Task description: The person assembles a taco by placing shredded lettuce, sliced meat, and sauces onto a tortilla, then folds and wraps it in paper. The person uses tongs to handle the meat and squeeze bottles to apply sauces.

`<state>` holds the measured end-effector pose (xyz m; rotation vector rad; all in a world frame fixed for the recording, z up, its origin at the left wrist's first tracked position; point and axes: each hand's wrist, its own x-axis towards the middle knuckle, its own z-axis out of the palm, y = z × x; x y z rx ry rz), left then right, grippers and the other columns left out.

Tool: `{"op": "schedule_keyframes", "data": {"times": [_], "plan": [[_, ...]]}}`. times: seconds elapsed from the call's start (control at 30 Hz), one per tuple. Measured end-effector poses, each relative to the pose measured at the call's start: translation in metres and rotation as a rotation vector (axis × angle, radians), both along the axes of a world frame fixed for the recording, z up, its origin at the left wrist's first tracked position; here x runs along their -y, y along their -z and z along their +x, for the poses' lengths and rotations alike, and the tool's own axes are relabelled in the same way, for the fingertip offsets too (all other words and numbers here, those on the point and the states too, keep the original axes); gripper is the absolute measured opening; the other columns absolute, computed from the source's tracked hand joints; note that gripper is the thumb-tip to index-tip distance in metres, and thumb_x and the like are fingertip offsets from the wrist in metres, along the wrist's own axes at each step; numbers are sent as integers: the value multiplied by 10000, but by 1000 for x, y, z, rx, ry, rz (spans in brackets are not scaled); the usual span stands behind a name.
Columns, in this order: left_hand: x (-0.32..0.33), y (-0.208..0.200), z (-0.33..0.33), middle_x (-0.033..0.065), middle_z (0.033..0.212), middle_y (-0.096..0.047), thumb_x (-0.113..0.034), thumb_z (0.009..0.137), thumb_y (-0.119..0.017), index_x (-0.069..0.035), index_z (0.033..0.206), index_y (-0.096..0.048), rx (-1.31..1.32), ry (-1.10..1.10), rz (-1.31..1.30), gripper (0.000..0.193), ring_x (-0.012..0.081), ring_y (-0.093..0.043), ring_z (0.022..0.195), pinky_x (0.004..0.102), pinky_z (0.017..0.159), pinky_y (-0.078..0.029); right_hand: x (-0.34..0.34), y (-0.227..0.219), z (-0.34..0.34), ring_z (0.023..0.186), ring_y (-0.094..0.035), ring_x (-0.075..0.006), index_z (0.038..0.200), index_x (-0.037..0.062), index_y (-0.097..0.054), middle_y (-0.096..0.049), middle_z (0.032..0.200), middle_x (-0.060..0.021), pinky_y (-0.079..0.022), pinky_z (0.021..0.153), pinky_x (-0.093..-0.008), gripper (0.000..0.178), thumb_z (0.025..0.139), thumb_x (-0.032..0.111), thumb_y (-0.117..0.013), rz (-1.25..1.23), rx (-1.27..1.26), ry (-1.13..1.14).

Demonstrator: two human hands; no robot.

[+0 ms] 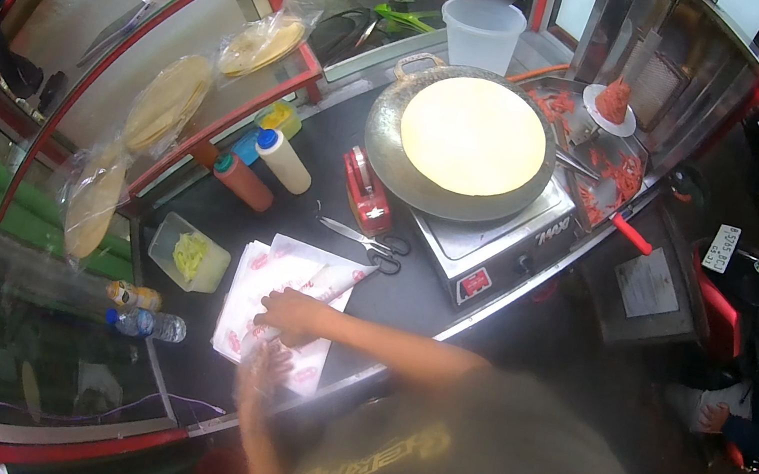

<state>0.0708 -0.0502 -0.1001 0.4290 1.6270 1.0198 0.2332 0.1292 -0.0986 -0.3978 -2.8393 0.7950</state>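
A stack of white printed wrapping paper (230,338) lies on the dark counter. A top sheet stands partly folded up towards the scissors (363,242). My right hand (293,315) reaches across from the right, its fingers curled down on the paper. My left hand (262,374), in a clear plastic glove, is just below it at the near edge of the stack. Glare and blur hide how its fingers are set. Whatever lies between my hands is mostly hidden. Beyond the scissors sits a red box-like tool (365,192).
A round griddle (386,172) holding a pale yellow disc (473,137) stands on a steel stove (491,236). Shredded meat fills a tray (610,141) behind it. Sauce bottles (281,161), a tub of greens (191,255) and a water bottle (149,325) stand left. Bagged flatbreads (164,103) line the side.
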Motion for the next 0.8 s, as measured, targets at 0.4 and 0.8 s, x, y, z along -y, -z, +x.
{"op": "schedule_keyframes", "data": {"times": [0.4,0.8], "plan": [[-42,113,30,239,1628,-529,-645,1129,-630,90,1636,-420,478,-695,355,917,338,-577,1450,512,1244,-452,5,1,24,1164,-696,-421,1359,17,-747,-711,1186,-212,-576,983,-545,623,809,275,-884,-139,-189,-29],[-18,88,59,240,933,-768,-567,1065,-772,138,996,-749,-987,-748,150,709,344,-700,751,495,666,-597,14,31,15,1105,-740,-457,1221,8,-797,-735,1148,-259,-607,949,-563,474,830,269,-852,-257,-391,-83]]}}
